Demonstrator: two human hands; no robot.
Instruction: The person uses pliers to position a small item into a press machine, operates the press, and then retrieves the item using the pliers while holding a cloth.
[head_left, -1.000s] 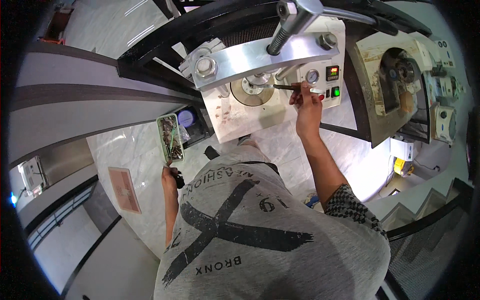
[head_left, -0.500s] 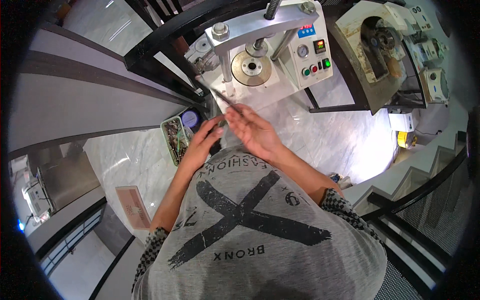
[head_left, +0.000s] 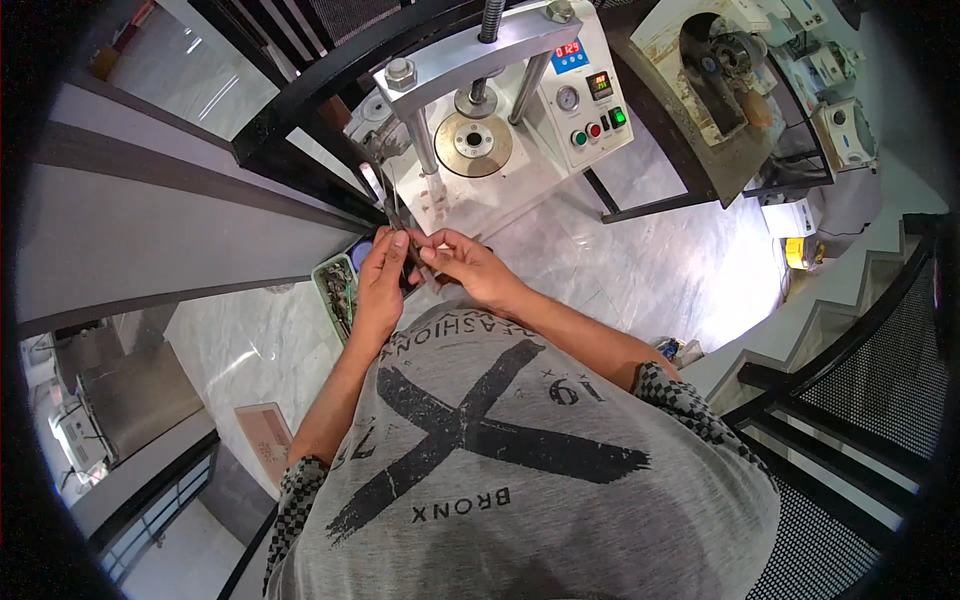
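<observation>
My left hand is closed on a long, thin metal tool, thumb on top. The tool tilts up and to the left, and its far end looks split into two slim prongs, though its exact kind is hard to make out. Beside it, my right hand pinches the tool's lower part with thumb and bent fingers. Both hands are close together in front of my shirt, just short of a white press machine. A round metal plate sits on the press bed under a screw spindle.
Left of my hands, a green-rimmed bin of small tools stands on the floor by a partition. The press's control panel has a gauge and buttons. A brown-topped bench stands farther right; stairs with black railings lie at the right.
My left hand has come in and closed on the tool. My right hand has turned from palm-up to a pinch, and the tool now points more steeply upward. The whole view has shifted slightly.
</observation>
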